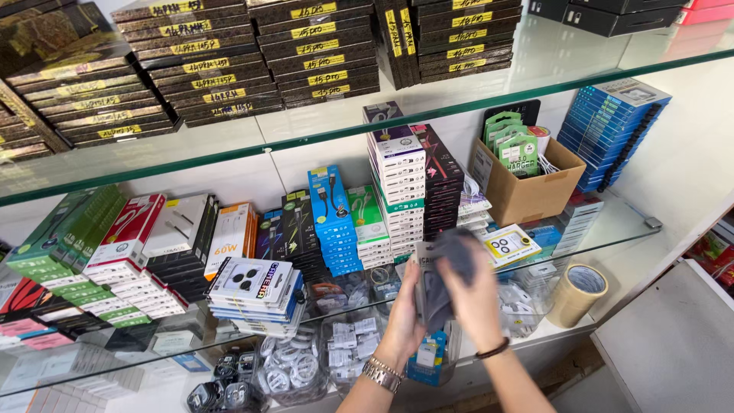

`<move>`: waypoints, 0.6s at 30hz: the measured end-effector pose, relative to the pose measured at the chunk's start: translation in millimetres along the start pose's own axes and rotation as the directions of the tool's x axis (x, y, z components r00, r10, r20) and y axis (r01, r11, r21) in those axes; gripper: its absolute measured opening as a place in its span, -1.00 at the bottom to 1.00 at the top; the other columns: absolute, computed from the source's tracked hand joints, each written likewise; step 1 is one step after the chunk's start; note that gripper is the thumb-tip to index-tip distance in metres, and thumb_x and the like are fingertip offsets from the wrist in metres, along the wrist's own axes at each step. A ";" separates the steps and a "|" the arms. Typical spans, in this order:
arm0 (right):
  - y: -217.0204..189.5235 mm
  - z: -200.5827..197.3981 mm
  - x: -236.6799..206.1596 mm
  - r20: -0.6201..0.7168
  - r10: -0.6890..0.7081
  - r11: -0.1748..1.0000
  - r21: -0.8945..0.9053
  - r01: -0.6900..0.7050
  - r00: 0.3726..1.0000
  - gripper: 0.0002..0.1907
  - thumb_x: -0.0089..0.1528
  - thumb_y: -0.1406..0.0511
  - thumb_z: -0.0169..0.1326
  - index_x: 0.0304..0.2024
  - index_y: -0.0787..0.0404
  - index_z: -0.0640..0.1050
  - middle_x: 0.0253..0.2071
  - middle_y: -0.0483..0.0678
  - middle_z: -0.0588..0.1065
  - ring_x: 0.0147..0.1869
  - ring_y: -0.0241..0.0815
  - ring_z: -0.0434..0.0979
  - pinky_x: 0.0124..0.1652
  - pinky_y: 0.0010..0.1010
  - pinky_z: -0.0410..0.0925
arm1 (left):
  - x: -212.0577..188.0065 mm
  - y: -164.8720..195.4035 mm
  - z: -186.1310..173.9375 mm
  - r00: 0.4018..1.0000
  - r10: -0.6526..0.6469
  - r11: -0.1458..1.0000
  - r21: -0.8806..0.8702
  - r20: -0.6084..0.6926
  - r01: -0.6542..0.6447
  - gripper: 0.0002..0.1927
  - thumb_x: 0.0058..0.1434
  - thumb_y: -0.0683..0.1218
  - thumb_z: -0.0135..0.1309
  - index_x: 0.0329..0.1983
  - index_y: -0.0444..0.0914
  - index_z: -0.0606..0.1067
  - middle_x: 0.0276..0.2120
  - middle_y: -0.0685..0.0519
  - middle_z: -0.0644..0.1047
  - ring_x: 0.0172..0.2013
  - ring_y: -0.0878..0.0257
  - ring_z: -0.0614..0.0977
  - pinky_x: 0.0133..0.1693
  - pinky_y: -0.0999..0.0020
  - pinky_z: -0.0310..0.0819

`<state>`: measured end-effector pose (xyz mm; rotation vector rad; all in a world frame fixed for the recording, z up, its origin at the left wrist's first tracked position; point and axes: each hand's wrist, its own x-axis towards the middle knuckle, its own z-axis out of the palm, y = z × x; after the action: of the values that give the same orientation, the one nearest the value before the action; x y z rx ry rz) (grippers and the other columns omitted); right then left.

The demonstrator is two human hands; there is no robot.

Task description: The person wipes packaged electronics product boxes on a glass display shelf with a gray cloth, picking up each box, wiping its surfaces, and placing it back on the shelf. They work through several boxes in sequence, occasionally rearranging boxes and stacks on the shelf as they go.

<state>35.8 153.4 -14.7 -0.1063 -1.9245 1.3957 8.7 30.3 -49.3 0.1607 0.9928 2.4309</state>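
Two bare hands meet low in my view, just in front of the glass shelf [612, 222] crowded with stacked boxes. My left hand [403, 317], wearing a metal watch, is closed around a flat grey packet with a clear front [428, 287], holding it upright. My right hand [475, 298], with a dark cord bracelet, grips a dark grey cloth [457, 251] pressed against the packet's upper part. Behind the packet on that shelf stands a tall stack of white boxes [397, 187]; to its right sits a brown cardboard box [527, 191], and lower right a roll of tan packing tape [578, 294]. I judge that a wide swipe could knock the nearby stacks over, since they stand close to my hands.
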 end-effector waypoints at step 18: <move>81.5 -5.0 -20.2 0.530 0.436 0.435 0.584 -0.686 0.727 -0.47 0.14 0.40 0.22 0.18 0.26 0.49 0.09 -0.04 0.55 0.11 -0.20 0.56 0.06 -0.35 0.41 | -5.6 8.1 -43.1 0.959 0.279 0.432 0.897 -0.038 -0.090 -0.44 0.48 0.19 -0.18 -0.14 -0.39 0.59 -0.41 -0.15 0.64 -0.40 0.22 0.66 -0.28 0.31 0.49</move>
<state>25.4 180.8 -93.5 -0.1597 -1.3694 2.7562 -2.3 -4.3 -74.7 0.4281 2.4049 1.8108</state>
